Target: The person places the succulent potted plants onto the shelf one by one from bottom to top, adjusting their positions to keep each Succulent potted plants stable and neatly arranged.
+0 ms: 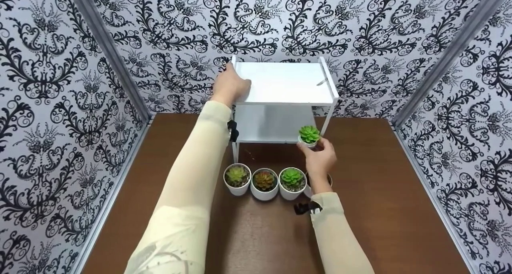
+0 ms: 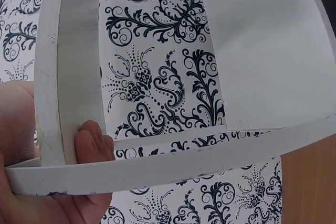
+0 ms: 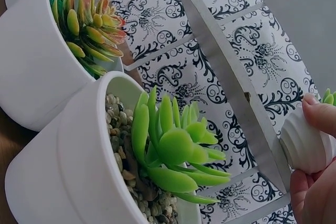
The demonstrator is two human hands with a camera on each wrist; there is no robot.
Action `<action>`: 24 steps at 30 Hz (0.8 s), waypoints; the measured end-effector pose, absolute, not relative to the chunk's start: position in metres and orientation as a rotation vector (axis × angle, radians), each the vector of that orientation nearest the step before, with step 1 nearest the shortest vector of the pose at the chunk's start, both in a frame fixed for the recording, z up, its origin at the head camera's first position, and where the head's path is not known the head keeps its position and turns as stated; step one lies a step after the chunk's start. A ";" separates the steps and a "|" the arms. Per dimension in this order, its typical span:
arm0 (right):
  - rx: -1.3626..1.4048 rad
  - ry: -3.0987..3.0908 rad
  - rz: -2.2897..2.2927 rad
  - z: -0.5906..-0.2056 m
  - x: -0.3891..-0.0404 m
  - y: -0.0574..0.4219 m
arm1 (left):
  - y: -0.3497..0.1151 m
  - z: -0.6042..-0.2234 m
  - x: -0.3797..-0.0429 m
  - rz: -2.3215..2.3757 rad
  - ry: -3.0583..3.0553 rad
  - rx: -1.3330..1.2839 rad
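A white two-tier shelf rack (image 1: 280, 82) stands at the back of the brown table. My left hand (image 1: 231, 84) grips its upper left side; in the left wrist view, fingers (image 2: 93, 142) curl round the white frame (image 2: 50, 103). My right hand (image 1: 321, 158) holds a small potted succulent (image 1: 309, 134), bright green in a white pot, at the front right of the lower tier (image 1: 272, 124). Fingers and thumb pinch its ribbed white pot (image 3: 307, 142) in the right wrist view, close to the tier's front edge.
Larger white-potted succulents line the table before the rack: a pale green one (image 1: 237, 178), a reddish one (image 1: 264, 183) and a bright green one (image 1: 292, 182). Another pot (image 1: 330, 181) is mostly hidden by my right wrist. Patterned walls (image 1: 260, 22) enclose the table (image 1: 384, 194).
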State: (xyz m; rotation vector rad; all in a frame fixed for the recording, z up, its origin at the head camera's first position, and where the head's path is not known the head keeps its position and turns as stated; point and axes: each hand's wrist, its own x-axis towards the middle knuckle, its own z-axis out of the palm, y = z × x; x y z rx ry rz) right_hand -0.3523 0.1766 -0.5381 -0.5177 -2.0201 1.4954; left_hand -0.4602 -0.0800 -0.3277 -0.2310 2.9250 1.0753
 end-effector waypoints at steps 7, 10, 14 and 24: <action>-0.508 -1.999 1.522 -0.538 -0.353 0.176 | -0.080 -0.327 -0.459 1.064 2.934 -0.214; -0.502 -1.988 1.527 -0.537 -0.353 0.176 | -0.079 -0.327 -0.459 1.060 2.937 -0.218; -0.508 -1.978 1.527 -0.537 -0.353 0.177 | -0.077 -0.327 -0.460 1.050 2.925 -0.219; -0.490 -1.975 1.512 -0.539 -0.355 0.174 | -0.079 -0.326 -0.458 1.069 2.894 -0.242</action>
